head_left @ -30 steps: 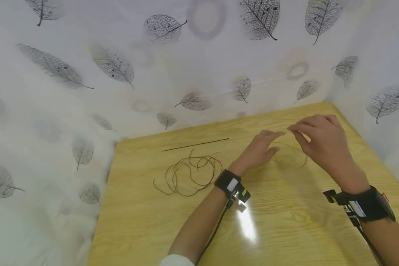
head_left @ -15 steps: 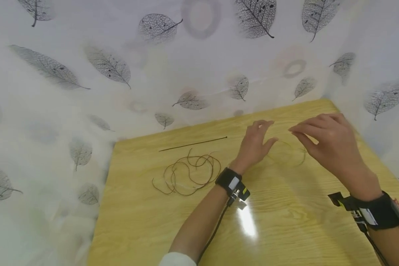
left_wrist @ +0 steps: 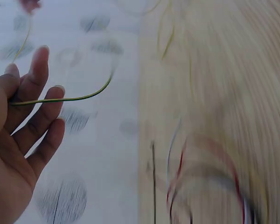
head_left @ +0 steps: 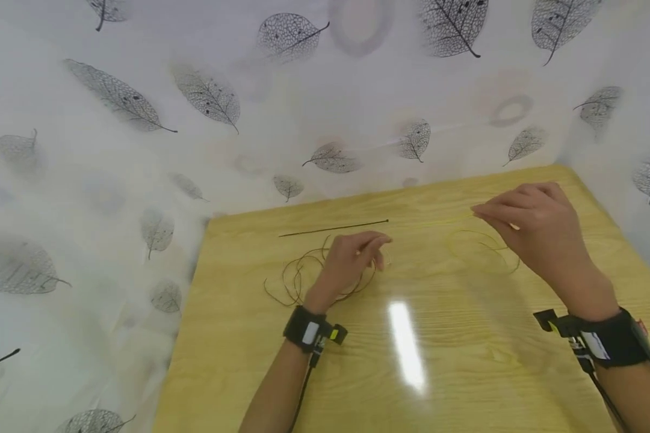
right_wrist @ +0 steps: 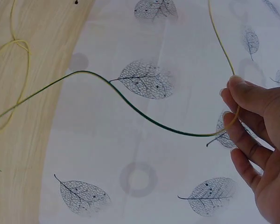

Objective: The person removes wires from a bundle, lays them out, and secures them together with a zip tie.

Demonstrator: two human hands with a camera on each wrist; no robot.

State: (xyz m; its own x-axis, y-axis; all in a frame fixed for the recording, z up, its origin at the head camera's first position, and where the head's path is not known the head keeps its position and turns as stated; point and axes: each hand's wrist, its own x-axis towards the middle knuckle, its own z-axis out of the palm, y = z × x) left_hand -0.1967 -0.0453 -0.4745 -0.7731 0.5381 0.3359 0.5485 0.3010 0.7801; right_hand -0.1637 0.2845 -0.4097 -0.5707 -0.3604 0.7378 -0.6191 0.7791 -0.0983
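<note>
1. On the right forearm (head_left: pixel 639 394), a black band (head_left: pixel 628 341) bore a pale label (head_left: pixel 598 347) too small to read.
2. Above a glossy wood-grain table (head_left: pixel 357 385), the right hand (head_left: pixel 541 231) and left hand (head_left: pixel 343 264) pinched a yellow-green wire (right_wrist: pixel 200 135).
3. Beyond rose a leaf-patterned backdrop (head_left: pixel 357 102).

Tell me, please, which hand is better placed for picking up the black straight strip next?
Probably the left hand: it is nearer the black strip. Both pinch the yellow-green wire, but the right hand is farther.

A screened-off corner, of what kind of room I cannot tell — a wood-grain worktop (head_left: pixel 357 373) with leaf-printed sheeting (head_left: pixel 352 108) along its far, left and right sides.
</note>
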